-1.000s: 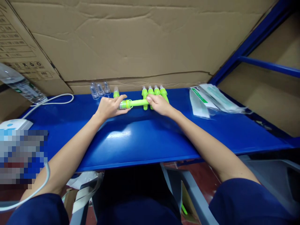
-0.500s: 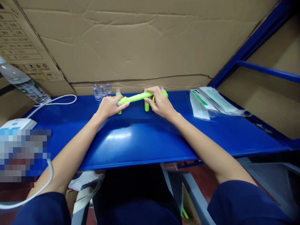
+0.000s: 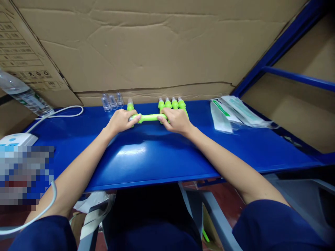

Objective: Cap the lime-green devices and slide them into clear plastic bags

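Note:
A green pen-shaped device [image 3: 149,118] lies crosswise between my hands, low over the blue shelf [image 3: 162,153]. My left hand [image 3: 120,121] pinches its left end, fingers closed. My right hand [image 3: 177,120] grips its right end, fingers closed. Behind my right hand stands a row of several green capped pieces [image 3: 171,103]. One more green piece [image 3: 130,104] stands behind my left hand, next to three clear caps [image 3: 112,100].
Clear plastic packets [image 3: 232,112] lie at the right of the shelf. A white cable [image 3: 61,112], a white device [image 3: 15,139] and a plastic bottle [image 3: 21,94] are at the left. Cardboard boxes [image 3: 146,48] form the back wall. A blue frame post [image 3: 274,45] rises at right.
The green device was lifted and tilted up at its right end half a second ago; now both hands have brought it back down, level and nearer the shelf.

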Available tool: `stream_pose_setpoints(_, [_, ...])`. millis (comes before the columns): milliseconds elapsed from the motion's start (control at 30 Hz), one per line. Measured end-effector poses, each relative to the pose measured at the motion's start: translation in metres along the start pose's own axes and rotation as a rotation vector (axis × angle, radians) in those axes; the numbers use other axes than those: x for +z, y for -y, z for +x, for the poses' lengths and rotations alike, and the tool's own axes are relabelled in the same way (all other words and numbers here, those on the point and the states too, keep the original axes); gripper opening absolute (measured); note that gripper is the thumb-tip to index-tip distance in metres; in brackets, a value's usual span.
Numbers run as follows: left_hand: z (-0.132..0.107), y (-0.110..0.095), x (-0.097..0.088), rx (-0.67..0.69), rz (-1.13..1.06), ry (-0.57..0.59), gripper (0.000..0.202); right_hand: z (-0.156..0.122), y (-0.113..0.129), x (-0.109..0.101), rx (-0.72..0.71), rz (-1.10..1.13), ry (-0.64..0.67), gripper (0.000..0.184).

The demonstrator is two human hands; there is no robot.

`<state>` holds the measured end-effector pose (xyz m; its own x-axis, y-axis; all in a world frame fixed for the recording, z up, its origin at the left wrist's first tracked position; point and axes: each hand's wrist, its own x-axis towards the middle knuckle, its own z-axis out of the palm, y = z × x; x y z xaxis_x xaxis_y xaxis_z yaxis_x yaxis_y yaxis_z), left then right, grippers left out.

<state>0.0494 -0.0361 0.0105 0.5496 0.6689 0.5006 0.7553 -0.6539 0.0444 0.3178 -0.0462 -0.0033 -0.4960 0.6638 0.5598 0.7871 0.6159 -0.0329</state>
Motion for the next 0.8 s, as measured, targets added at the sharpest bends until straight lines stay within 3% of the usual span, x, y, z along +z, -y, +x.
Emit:
stream_pose_setpoints(167, [0.001, -0.014, 0.004, 0.018, -0.021, 0.03, 0.054, -0.003, -0.009, -0.003, 0.027, -0.017, -0.094, 0.077])
stream_pose_setpoints(400, [0.003, -0.019, 0.003, -0.045, 0.06, 0.122, 0.056, 0.003, -0.009, 0.003, 0.129, -0.022, -0.128, 0.067])
stream_pose_setpoints(500, [0.003, -0.021, 0.002, -0.085, 0.151, 0.177, 0.054, 0.008, -0.005, 0.003, 0.207, 0.042, -0.042, 0.06])
stream_pose_setpoints(667, [0.006, -0.032, -0.005, -0.124, 0.224, 0.256, 0.054, 0.013, 0.0, -0.008, 0.401, 0.231, 0.362, 0.063])
stream_pose_setpoints(733, [0.007, -0.035, -0.007, -0.149, 0.236, 0.264, 0.057, 0.012, 0.005, -0.01, 0.435, 0.181, 0.342, 0.064])
stream_pose_setpoints(800, [0.008, -0.036, -0.008, -0.187, 0.229, 0.258, 0.059, 0.01, 0.01, -0.008, 0.435, 0.058, 0.222, 0.065])
